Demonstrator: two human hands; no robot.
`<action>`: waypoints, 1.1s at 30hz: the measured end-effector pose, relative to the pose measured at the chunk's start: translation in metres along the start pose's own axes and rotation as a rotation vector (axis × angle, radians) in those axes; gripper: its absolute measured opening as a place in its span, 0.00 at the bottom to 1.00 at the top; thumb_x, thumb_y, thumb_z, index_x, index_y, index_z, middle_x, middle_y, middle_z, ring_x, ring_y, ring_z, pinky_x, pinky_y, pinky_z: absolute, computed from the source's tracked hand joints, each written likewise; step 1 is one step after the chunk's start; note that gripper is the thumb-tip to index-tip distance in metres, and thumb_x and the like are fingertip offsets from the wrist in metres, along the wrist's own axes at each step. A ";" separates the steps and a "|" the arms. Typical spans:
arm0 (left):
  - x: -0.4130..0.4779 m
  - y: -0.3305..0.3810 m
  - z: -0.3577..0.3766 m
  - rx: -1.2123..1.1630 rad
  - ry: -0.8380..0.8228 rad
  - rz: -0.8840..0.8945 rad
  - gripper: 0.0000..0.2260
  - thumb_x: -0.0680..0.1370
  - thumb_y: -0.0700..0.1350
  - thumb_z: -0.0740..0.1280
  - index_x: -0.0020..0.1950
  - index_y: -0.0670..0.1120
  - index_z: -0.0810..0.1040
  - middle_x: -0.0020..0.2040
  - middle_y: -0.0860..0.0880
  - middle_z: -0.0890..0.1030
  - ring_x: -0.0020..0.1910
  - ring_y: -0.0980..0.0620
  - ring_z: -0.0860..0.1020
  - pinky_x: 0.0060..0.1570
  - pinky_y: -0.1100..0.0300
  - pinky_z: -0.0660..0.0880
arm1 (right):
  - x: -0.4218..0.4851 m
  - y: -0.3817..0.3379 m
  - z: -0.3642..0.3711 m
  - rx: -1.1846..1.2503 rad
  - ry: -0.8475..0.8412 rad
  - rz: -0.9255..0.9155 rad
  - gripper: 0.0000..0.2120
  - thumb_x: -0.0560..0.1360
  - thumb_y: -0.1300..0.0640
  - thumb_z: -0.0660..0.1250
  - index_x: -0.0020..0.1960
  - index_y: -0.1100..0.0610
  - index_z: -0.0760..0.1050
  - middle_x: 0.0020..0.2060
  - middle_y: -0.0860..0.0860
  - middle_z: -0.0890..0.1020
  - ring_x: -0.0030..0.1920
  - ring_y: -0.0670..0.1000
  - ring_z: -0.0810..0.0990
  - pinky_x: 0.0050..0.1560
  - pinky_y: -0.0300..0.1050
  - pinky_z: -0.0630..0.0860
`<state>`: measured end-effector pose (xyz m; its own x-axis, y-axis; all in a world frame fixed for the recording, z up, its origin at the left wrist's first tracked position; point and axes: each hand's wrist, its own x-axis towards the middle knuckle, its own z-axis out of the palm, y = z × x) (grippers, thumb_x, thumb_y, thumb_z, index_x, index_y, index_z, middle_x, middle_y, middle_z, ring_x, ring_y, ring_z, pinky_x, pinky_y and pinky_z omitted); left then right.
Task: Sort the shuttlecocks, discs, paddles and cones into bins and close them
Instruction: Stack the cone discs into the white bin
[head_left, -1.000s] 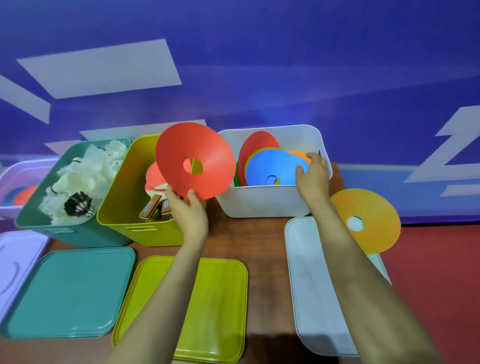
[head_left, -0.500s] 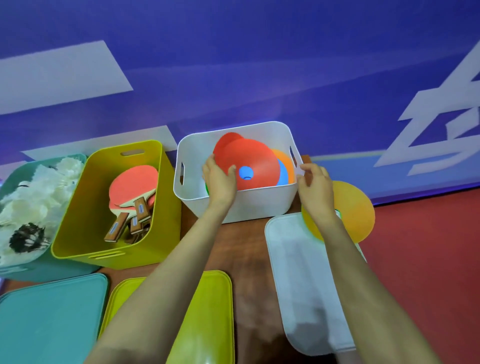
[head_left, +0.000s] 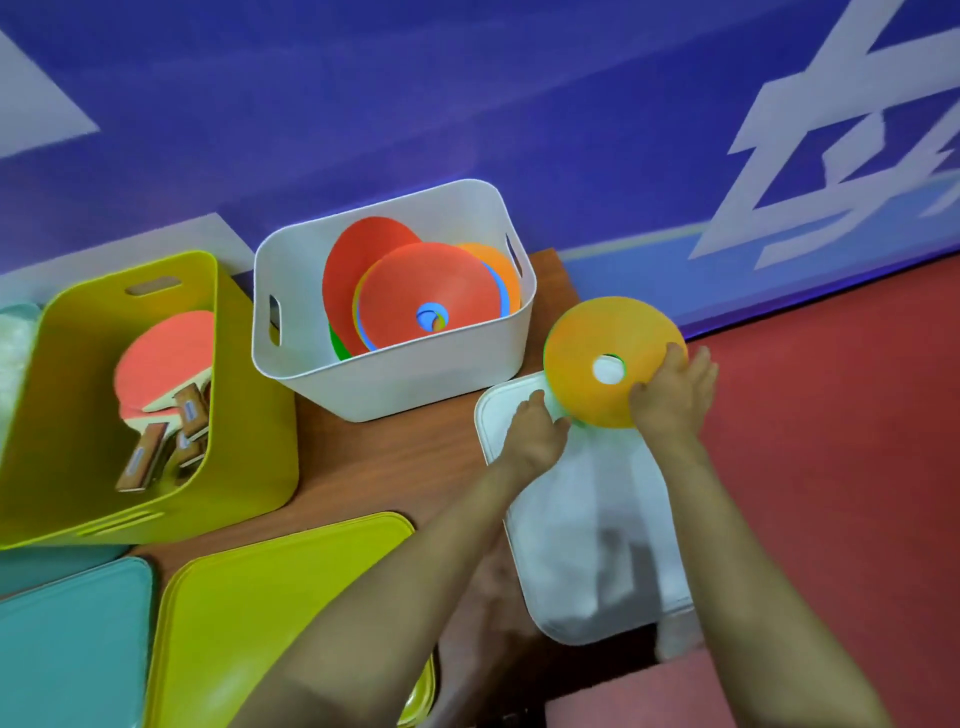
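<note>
One white lid (head_left: 597, 545) lies nearest on the bench (head_left: 415, 457). At its far end my left grip (head_left: 535, 434) touches the orange disc (head_left: 587, 353), pinching or not I cannot tell, and my right grip (head_left: 670, 395) is clamped on its rim. Farther off, the white bin (head_left: 395, 384) holds leaning discs; released crooked, this one could perch high and foul the lid.

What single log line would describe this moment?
phase: pickup | right hand: grips orange disc | left hand: at its near edge, over white lid | white bin: open, holds discs
</note>
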<state>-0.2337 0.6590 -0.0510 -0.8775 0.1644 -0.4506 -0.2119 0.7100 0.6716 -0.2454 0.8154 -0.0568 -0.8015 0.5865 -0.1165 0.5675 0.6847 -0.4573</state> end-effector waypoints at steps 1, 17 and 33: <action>0.001 0.003 0.003 -0.013 -0.008 0.004 0.25 0.79 0.44 0.63 0.73 0.38 0.59 0.71 0.39 0.66 0.69 0.41 0.67 0.65 0.55 0.63 | 0.001 0.005 0.003 0.027 -0.039 0.010 0.30 0.73 0.65 0.64 0.72 0.61 0.58 0.73 0.64 0.53 0.72 0.65 0.55 0.71 0.55 0.55; 0.019 0.013 0.024 -0.066 -0.076 -0.064 0.18 0.80 0.37 0.58 0.70 0.38 0.67 0.66 0.37 0.71 0.64 0.38 0.70 0.61 0.50 0.70 | -0.008 0.025 0.036 0.412 0.032 -0.014 0.20 0.70 0.75 0.56 0.60 0.66 0.70 0.63 0.62 0.66 0.58 0.60 0.72 0.52 0.35 0.63; -0.039 -0.074 0.005 -0.536 0.407 -0.225 0.09 0.72 0.34 0.66 0.45 0.48 0.75 0.41 0.47 0.78 0.42 0.45 0.77 0.44 0.41 0.79 | -0.115 0.034 0.034 0.569 -0.085 -0.137 0.28 0.73 0.70 0.64 0.70 0.58 0.61 0.68 0.56 0.64 0.59 0.57 0.74 0.55 0.52 0.75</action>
<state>-0.1821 0.6031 -0.0864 -0.8566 -0.2898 -0.4269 -0.4975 0.2444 0.8323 -0.1403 0.7562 -0.0889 -0.8860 0.4561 -0.0830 0.2866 0.3983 -0.8713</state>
